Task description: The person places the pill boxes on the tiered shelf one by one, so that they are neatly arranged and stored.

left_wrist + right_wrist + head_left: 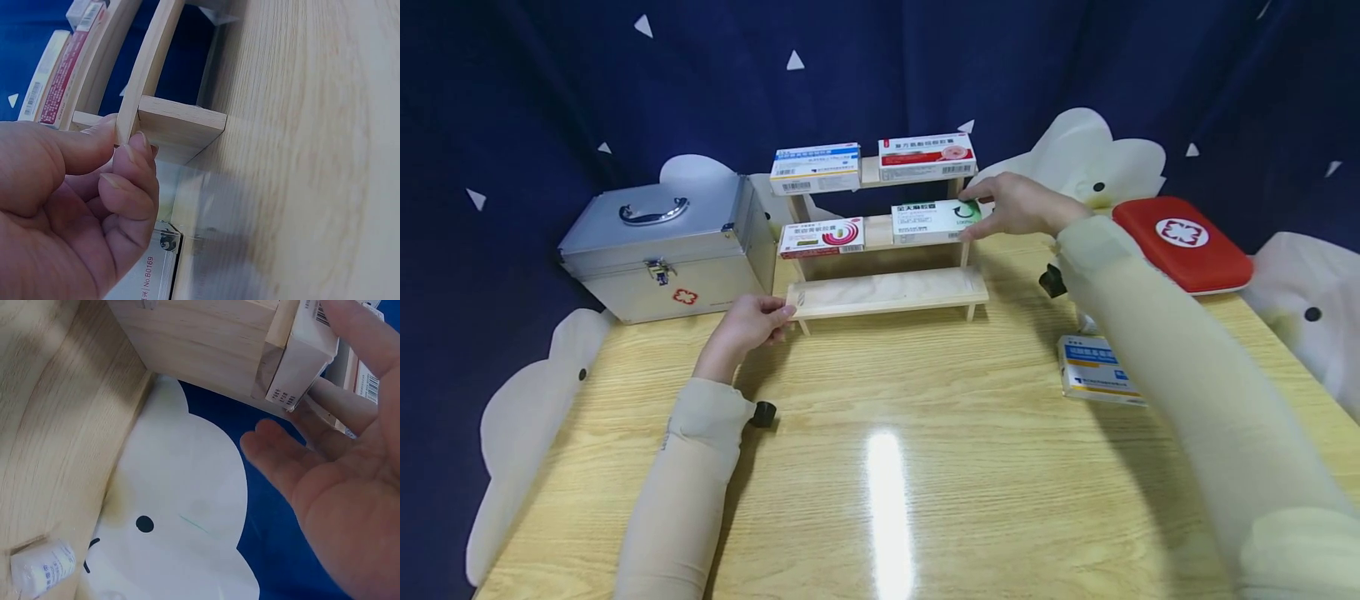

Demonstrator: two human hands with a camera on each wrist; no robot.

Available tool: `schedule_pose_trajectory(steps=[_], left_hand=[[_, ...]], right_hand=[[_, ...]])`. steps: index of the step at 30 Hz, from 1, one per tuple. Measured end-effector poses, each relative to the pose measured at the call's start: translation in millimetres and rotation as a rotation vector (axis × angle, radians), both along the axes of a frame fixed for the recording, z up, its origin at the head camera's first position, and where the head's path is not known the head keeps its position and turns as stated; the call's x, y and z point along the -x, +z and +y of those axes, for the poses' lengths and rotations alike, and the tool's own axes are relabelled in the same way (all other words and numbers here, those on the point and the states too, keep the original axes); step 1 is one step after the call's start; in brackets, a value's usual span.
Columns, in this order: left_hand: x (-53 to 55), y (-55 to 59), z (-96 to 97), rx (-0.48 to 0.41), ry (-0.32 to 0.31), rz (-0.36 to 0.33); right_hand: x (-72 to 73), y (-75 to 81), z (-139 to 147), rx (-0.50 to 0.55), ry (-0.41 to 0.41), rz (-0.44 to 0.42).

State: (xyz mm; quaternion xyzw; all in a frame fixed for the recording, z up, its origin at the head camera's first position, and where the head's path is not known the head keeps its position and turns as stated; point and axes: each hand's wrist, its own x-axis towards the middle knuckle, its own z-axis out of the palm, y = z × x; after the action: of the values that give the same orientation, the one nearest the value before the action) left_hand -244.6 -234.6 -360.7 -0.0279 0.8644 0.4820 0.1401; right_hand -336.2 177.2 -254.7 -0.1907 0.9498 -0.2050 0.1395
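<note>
A three-tier wooden display rack (887, 289) stands near the back of the table. My left hand (751, 325) pinches the left end of its lowest board between thumb and fingers, as the left wrist view also shows. On the middle tier, my right hand (1018, 204) grips the right end of a white-and-green medicine box (928, 221), thumb at the front and fingers behind. Left of it lies a white-and-red medicine box (822, 237). The top tier bears a blue-and-white medicine box (816, 167) and a red-and-white medicine box (927, 156).
A silver first-aid case (662, 250) stands left of the rack. To the right lie a red first-aid pouch (1183, 242) and another blue-and-white medicine box (1097, 371), partly behind my right sleeve. A small white bottle (44, 569) is close by. A dark blue curtain (880, 75) hangs behind.
</note>
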Motion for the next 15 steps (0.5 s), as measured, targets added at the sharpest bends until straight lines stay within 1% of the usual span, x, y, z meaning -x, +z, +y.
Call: schedule_pose_trajectory(steps=[3, 7, 12, 15], left_hand=[[-0.5, -0.4, 0.7, 0.002, 0.003, -0.003], [-0.8, -0.6, 1.5, 0.000, 0.002, -0.006], [-0.8, 0.8, 0.4, 0.002, -0.006, -0.002], [0.2, 0.8, -0.7, 0.004, -0.009, -0.002]], right_hand=[[-2.8, 1.2, 2, -0.006, -0.001, 0.021], [-9.7, 7.1, 7, -0.025, 0.001, 0.060], [-24.1, 21.2, 14, -0.025, -0.028, 0.074], [-35.4, 28.5, 20, -0.020, -0.032, 0.101]])
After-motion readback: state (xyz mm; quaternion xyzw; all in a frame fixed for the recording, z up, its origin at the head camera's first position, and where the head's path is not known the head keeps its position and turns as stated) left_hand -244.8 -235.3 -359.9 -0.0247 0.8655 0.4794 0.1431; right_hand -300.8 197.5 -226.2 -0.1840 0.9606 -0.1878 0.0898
